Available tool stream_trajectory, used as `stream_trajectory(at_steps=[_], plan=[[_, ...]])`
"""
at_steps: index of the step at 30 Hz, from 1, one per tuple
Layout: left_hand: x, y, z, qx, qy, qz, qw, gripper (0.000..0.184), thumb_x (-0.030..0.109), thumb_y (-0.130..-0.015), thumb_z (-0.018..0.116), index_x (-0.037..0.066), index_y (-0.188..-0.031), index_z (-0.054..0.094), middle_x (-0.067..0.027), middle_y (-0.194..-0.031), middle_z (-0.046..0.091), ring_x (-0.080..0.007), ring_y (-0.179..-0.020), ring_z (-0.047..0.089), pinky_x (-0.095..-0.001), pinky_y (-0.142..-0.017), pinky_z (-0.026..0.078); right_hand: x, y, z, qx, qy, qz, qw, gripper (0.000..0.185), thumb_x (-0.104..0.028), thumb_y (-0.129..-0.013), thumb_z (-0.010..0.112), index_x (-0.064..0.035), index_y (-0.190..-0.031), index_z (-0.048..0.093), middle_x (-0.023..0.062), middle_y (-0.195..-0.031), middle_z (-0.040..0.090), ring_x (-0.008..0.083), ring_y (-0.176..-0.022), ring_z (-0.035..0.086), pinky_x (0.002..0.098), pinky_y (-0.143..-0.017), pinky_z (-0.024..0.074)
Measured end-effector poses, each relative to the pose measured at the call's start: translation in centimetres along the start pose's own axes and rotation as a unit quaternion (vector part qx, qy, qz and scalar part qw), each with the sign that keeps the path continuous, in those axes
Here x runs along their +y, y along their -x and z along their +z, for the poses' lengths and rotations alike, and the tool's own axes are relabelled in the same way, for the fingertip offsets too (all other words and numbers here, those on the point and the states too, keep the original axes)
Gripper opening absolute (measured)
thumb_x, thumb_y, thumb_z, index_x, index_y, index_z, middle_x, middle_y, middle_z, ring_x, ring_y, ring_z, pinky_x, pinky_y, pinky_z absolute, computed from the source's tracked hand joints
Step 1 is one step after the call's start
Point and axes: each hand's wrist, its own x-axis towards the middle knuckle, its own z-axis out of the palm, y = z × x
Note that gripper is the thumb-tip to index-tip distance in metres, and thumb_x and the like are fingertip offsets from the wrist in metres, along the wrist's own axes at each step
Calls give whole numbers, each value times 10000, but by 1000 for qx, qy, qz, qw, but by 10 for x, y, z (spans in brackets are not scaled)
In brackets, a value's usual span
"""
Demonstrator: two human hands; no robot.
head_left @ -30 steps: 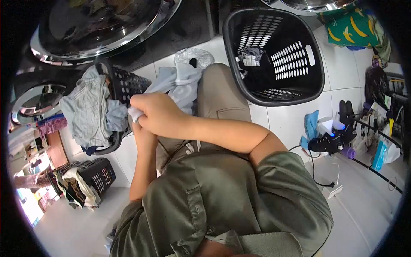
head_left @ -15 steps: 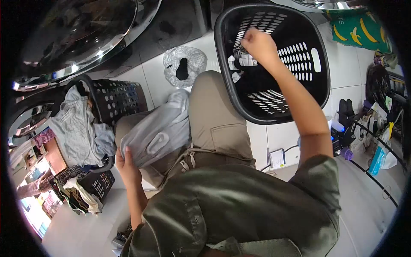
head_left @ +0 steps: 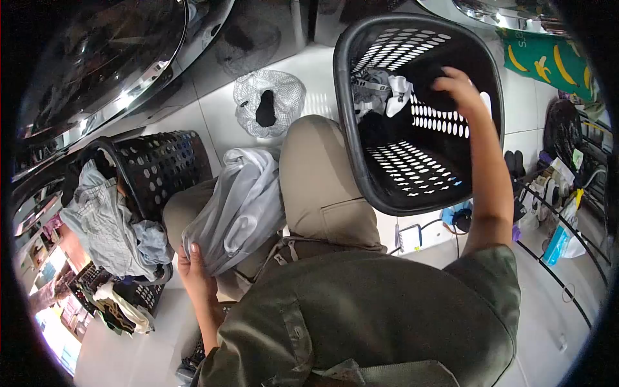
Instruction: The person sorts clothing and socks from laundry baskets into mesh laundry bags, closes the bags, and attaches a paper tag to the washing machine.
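My left hand point(head_left: 198, 269) has its fingers closed on the lower edge of a sheer light-grey cloth point(head_left: 242, 200), which lies bunched across my left thigh. My right hand point(head_left: 461, 91) is over the inside of a large black laundry basket point(head_left: 358, 171), its fingers apart and slightly blurred. Dark shadow behind the fingertips hides detail there. Inside that basket, at its left side, lie a grey garment with a lettered waistband point(head_left: 373, 93) and a small white piece of clothing point(head_left: 399, 97). A white mesh bag point(head_left: 288, 97) with a black cloth point(head_left: 265, 108) on it rests on the floor.
A tipped black basket point(head_left: 171, 158) at left spills grey clothes point(head_left: 103, 209). Behind it stands another dark basket point(head_left: 149, 297) with garments over its rim. Front-loading machines point(head_left: 122, 71) line the far side. A small notebook point(head_left: 408, 238), cables and a green banana-print cloth point(head_left: 548, 61) are at right.
My right hand has moved right, away from the clothes in the large basket, and its fingers have spread. The grey cloth on my thigh is more bunched. The view has shifted slightly.
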Motion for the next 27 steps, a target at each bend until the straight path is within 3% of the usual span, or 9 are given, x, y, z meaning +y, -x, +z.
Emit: stream_trajectory(at_steps=[3, 5, 7, 10, 13, 16, 18, 20, 27], plan=[[1, -4, 7, -11, 1, -3, 1000, 278, 223, -857, 551, 30, -1054, 519, -86, -997, 590, -162, -872, 561, -301, -799, 441, -16, 33, -15, 10, -70, -27, 997, 392, -40, -593, 564, -7, -983, 551, 77, -905, 600, 179, -761, 592, 280, -716, 480], [2, -7, 11, -16, 1, 3, 1000, 277, 223, -857, 551, 30, -1053, 518, -86, -997, 590, -162, -874, 559, -300, -800, 439, 25, 20, -6, 93, 354, -213, 906, 409, -41, -600, 566, -17, -1007, 536, 74, -931, 586, 188, -823, 572, 288, -778, 443], [1, -7, 10, -32, -11, 3, 999, 272, 216, -856, 553, 28, -1050, 521, -88, -1004, 588, -161, -882, 554, -298, -802, 435, 25, 13, 34, -310, 278, -69, 907, 502, -191, -613, 715, -4, -1035, 517, 86, -907, 564, 147, -866, 535, 273, -796, 408], [-3, -6, 4, -43, -23, 8, 999, 267, 210, -860, 545, 23, -1050, 526, -83, -999, 589, -153, -880, 552, -291, -799, 432, 74, -49, 82, -153, 416, -127, 887, 545, -258, -635, 711, 2, -1062, 494, 137, -794, 602, 222, -744, 588, 291, -726, 452], [-1, 1, 5, -37, -16, 4, 999, 259, 210, -864, 538, 21, -1042, 534, -74, -985, 594, -150, -873, 554, -289, -795, 431, 105, -96, 124, 109, 556, 12, 824, 343, -235, -782, 529, -45, -1066, 564, 172, -1269, 393, 323, -1177, 360, 431, -907, 368], [0, 3, 8, 12, -8, 30, 999, 242, 202, -870, 528, 21, -1029, 544, -59, -954, 600, -146, -853, 558, -287, -783, 437, 129, -118, 110, 79, 634, 44, 768, 354, -237, -794, 483, -66, -1093, 567, 138, -1316, 326, 320, -1202, 308, 529, -902, 332], [-6, 12, -5, 14, -5, 55, 998, 221, 186, -885, 496, 26, -1029, 546, -53, -953, 591, -140, -861, 548, -289, -777, 443, 65, -83, 95, 56, 584, 46, 808, 317, -224, -716, 550, -34, -956, 631, 138, -995, 591, 284, -938, 557, 385, -849, 415], [-10, 17, -9, 13, -13, 37, 999, 237, 192, -899, 461, 30, -1059, 527, -70, -1010, 574, -155, -914, 537, -294, -807, 435, 83, -84, 36, 41, 129, -90, 987, 207, -156, -680, 574, -27, -829, 638, 60, -732, 602, 200, -765, 574, 306, -725, 439], [-2, -2, 2, -132, 204, -216, 946, 308, 198, -856, 517, 18, -1106, 506, -124, -1040, 573, -241, -969, 553, -384, -830, 452, -39, 168, 8, 31, -371, -161, 914, 392, -151, -776, 449, 11, -1133, 447, 152, -1061, 522, 267, -978, 507, 390, -911, 380]])
